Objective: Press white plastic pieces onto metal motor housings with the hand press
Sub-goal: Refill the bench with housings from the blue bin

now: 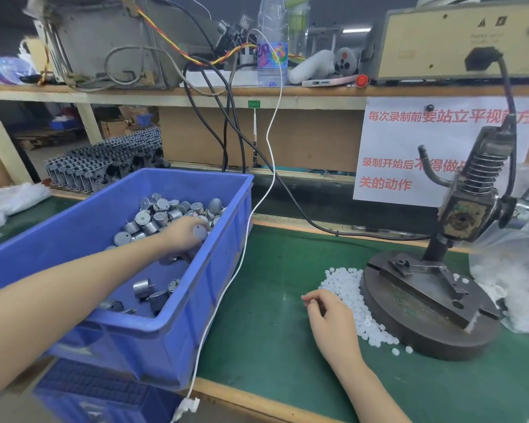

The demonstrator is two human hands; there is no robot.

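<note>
My left hand point(182, 235) reaches into the blue bin point(165, 340) and grips a metal motor housing point(201, 232) at the edge of the heap of motor housings point(165, 213). My right hand point(329, 315) rests on the green mat just left of the pile of white plastic pieces point(347, 285). Its fingers are curled with the tips together, and I cannot see whether a piece sits between them. The hand press point(468, 215) stands on its round iron base point(422, 328) to the right, with nothing on its fixture point(431, 279).
A white cable point(245, 248) hangs past the bin's right wall to the table edge. A black cable point(287, 190) runs toward the press. A clear bag of white pieces point(513, 270) lies at the far right. Racks of grey parts point(110, 161) stand behind the bin.
</note>
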